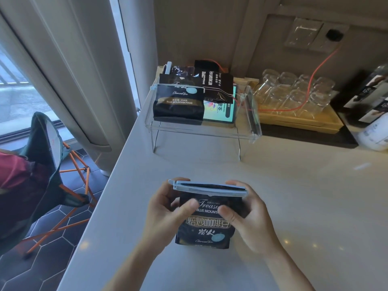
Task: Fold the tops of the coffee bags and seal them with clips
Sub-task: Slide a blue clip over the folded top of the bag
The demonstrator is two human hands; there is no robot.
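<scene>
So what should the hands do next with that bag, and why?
Probably carry the black coffee bag up to the clear acrylic shelf. The long light-blue plastic clip already sits across its folded top, both the left hand and right hand grip its sides, and another clipped black bag already rests there.

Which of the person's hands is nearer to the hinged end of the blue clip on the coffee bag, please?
Left. The left hand holds the coffee bag just below the blue clip's hinged end; the right hand is at the opposite end.
</scene>
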